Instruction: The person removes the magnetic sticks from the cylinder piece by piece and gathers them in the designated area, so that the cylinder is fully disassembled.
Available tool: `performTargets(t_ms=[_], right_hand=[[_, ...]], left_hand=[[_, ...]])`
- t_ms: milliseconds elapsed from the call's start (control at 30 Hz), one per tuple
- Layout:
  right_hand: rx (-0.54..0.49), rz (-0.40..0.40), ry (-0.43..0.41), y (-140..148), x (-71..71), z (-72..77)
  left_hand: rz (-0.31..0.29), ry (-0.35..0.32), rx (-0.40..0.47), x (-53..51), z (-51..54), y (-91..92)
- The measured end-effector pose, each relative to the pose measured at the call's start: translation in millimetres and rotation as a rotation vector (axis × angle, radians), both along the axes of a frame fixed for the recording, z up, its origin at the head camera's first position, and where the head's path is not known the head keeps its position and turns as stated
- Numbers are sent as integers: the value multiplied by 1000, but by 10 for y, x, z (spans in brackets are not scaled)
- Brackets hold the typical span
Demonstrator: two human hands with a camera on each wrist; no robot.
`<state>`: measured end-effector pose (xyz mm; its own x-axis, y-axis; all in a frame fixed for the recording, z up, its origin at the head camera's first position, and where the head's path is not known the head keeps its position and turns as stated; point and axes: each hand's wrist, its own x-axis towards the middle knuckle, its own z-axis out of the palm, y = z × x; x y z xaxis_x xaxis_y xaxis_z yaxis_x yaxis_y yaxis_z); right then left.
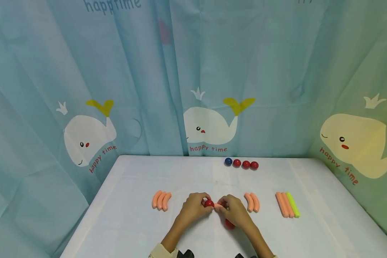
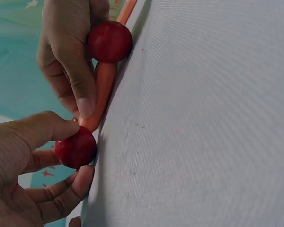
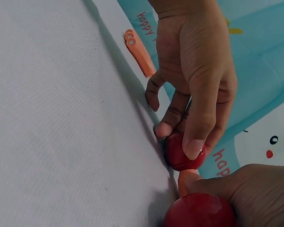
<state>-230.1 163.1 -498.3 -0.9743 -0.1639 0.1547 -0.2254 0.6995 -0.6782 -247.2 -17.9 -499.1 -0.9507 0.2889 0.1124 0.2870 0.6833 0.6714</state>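
Observation:
Near the middle of the table, my left hand (image 1: 195, 207) pinches a red ball (image 2: 75, 149) between thumb and fingers. My right hand (image 1: 234, 211) pinches a curved orange stick (image 2: 104, 87) close to one end. That end meets the red ball in the left hand; whether the two are joined I cannot tell. At the stick's other end sits a second red ball (image 2: 110, 42), which shows below the right hand in the head view. In the head view the right hand hides most of the stick.
Three curved orange sticks (image 1: 161, 200) lie left of the hands, two more (image 1: 252, 202) to the right. Farther right are two straight orange sticks (image 1: 283, 205) beside a green stick (image 1: 293, 205). A blue ball (image 1: 228, 162) and three red balls (image 1: 246, 165) line the table's back edge.

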Motion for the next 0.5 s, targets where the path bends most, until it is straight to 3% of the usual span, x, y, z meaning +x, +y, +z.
performTargets(t_ms=[167, 300, 500], right_hand=[[-1, 22, 5, -7, 10, -2], [-2, 0, -9, 0, 12, 11], [-11, -8, -14, 16, 14, -11]], left_hand=[[-23, 26, 67, -23, -10, -64], [-9, 57, 93, -62, -4, -144], [7, 1, 84, -84, 4, -188]])
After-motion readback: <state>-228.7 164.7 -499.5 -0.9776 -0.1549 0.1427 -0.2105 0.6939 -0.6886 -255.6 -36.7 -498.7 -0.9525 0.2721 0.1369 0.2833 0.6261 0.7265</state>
